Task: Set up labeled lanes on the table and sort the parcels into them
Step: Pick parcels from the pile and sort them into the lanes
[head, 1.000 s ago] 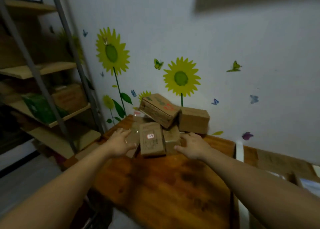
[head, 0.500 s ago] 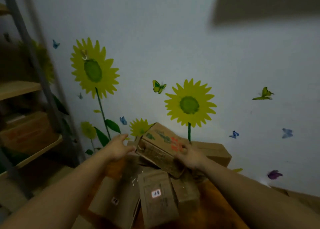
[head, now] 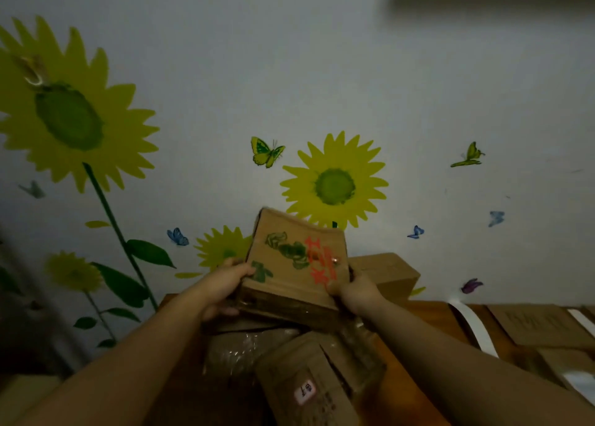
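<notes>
Here, brown cardboard parcel (head: 296, 264) printed green and red, face tilted toward viewer, long axis unclear, left hand (head: 222, 284) and right hand (head: 354, 292) gripping its sides

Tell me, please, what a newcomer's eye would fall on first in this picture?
Probably the printed cardboard box at centre, with green and red markings, gripped by the left hand and right hand above a pile of parcels on the wooden table. Behind it, big yellow sunflower stickers and small butterflies dot the wall.
</notes>
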